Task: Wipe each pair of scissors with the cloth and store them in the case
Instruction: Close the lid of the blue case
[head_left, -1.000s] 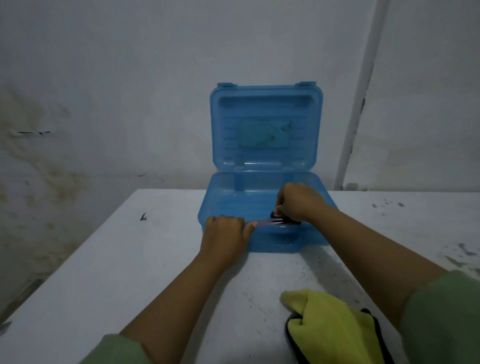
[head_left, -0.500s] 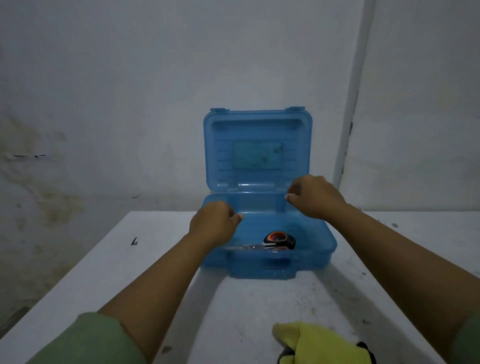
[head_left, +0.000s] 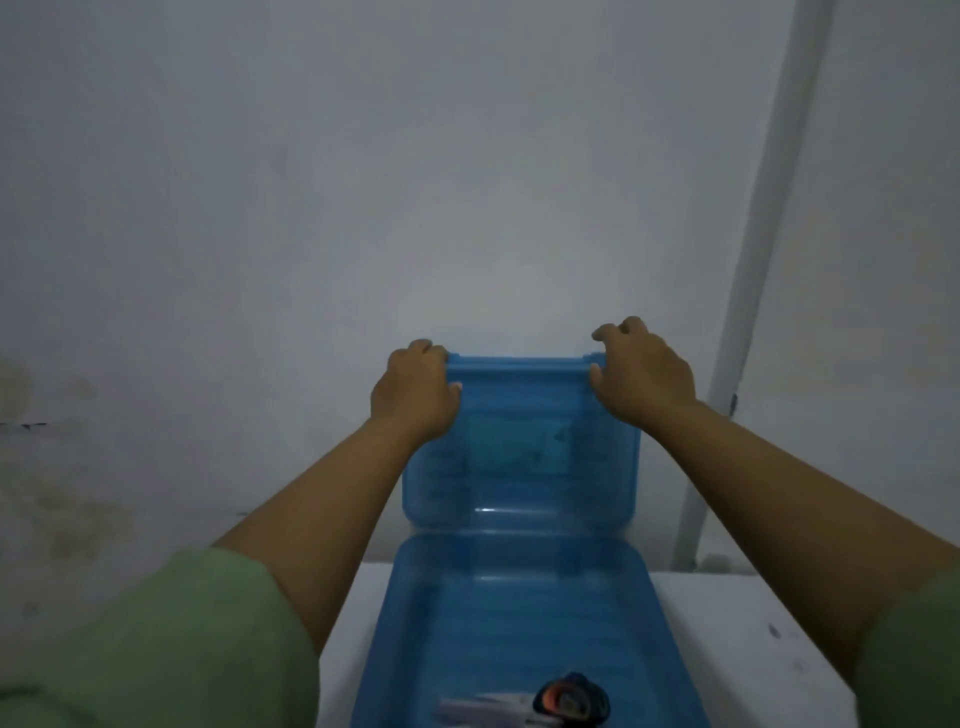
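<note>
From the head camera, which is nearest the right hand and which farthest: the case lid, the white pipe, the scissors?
1. Lid: the right hand grips its top right corner.
2. Pipe: just right of the hand, on the wall.
3. Scissors: far below, in the case's base near the person.

- Case (head_left: 519, 618): translucent blue plastic, smooth; a faint gloss was noted along the hinge line.
- Lid (head_left: 519, 467): same see-through blue plastic, ribbed; a duller rectangular patch was seen at its centre.
- Scissors (head_left: 540, 704): pale metal blades with a dull sheen; black and orange handles, apparently plastic.
- Table (head_left: 737, 634): white, matt, speckled with dark marks.
- Wall (head_left: 363, 182): painted, matt, stained at the left.
- Sleeves (head_left: 156, 649): green cloth, matt.
</note>
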